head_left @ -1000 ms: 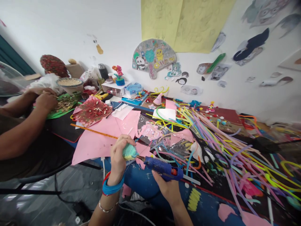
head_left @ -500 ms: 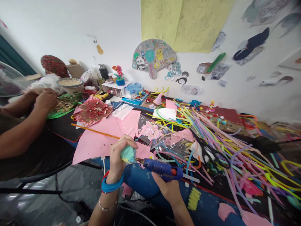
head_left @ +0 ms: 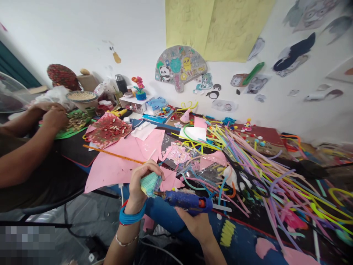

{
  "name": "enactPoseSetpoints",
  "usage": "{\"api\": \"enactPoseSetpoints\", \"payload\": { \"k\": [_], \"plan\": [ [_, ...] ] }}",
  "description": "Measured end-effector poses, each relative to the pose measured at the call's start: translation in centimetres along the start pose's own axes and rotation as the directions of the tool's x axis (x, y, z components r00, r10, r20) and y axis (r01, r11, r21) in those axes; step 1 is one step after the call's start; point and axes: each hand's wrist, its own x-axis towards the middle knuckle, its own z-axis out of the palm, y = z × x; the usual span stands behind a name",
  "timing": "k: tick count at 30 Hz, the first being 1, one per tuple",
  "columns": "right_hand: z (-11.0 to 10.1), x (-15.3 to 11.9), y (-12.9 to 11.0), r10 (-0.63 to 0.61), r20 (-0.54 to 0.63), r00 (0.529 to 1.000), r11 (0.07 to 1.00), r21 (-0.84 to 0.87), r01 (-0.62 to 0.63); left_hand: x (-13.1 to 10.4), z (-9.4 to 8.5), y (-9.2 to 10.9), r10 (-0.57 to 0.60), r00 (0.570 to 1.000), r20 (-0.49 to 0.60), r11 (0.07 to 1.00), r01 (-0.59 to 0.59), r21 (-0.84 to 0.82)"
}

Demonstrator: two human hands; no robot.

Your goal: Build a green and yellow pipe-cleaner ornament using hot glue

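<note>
My left hand (head_left: 140,180) is closed around a small ribbed craft piece (head_left: 150,184) in mint green, blue and yellow, seemingly made of pipe cleaners. An orange pipe cleaner (head_left: 113,154) stretches out to the left from behind that hand. My right hand (head_left: 196,222) grips a blue hot glue gun (head_left: 187,200) from below, a glue stick (head_left: 222,208) poking out of its back end. The gun's nozzle (head_left: 158,193) is at the lower right edge of the craft piece; whether it touches cannot be made out.
Pink paper sheets (head_left: 110,169) lie beneath my left hand. Many loose pipe cleaners (head_left: 248,158) and black scissors (head_left: 245,180) cover the right side. A yellow zigzag piece (head_left: 227,233) lies near the front edge. At left, another person's hands (head_left: 55,116) work over a green sheet (head_left: 64,135).
The glue gun and my right hand have shifted slightly left. My left hand has turned the craft piece a little, and the nozzle now sits lower along its edge.
</note>
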Motion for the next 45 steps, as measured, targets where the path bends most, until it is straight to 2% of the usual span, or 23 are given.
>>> {"api": "enactPoseSetpoints", "payload": {
  "k": [4, 11, 17, 19, 24, 30, 37, 45],
  "plan": [
    [0.1, -0.1, 0.2, -0.050, -0.023, 0.998, 0.998, -0.033, 0.049, -0.1, -0.2, -0.2, -0.005, 1.000, 0.007, 1.000, 0.005, 0.001],
    [0.0, -0.1, 0.5, -0.010, -0.056, 0.998, 0.997, -0.076, 0.006, -0.1, -0.3, -0.2, -0.007, 1.000, -0.001, 0.999, 0.007, -0.034],
    [-0.7, 0.2, -0.1, -0.046, 0.102, 0.994, 0.991, -0.118, 0.058, -0.1, -0.2, -0.1, 0.002, 1.000, -0.010, 1.000, -0.002, -0.001],
    [-0.7, 0.2, -0.2, -0.057, 0.115, 0.992, 0.989, -0.129, 0.072, -0.1, -0.2, -0.1, -0.005, 1.000, -0.015, 1.000, 0.005, -0.008],
    [-0.4, 0.0, 0.3, -0.048, 0.028, 0.998, 0.993, -0.104, 0.051, -0.2, -0.3, 0.0, -0.025, 0.999, -0.030, 1.000, 0.024, -0.010],
    [-0.6, -0.2, 0.7, -0.077, 0.042, 0.996, 0.994, -0.077, 0.081, -0.1, -0.3, -0.1, -0.012, 1.000, -0.025, 1.000, 0.012, -0.021],
    [-0.7, -0.1, 0.7, -0.045, 0.045, 0.998, 0.995, -0.083, 0.049, -0.2, -0.4, -0.2, -0.017, 0.999, -0.033, 1.000, 0.017, -0.026],
    [-0.3, 0.2, 1.1, -0.006, -0.003, 1.000, 0.996, -0.086, 0.006, -0.2, -0.2, 0.0, -0.025, 0.999, -0.031, 0.998, 0.023, -0.065]
  ]
}}
